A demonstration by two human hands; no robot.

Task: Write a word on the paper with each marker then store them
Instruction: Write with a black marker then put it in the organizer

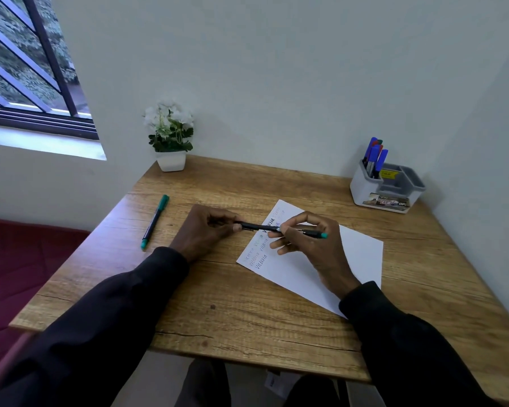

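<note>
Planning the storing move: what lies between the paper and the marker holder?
Nothing but bare tabletop between the paper and the marker holder, seen in the head view.

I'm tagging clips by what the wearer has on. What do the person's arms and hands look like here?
Both arms are covered by long black sleeves, the left sleeve and the right sleeve. They are plain, with no markings, and end at the wrists. The left hand and right hand are bare: no gloves, and no watch or ring shows.
</note>
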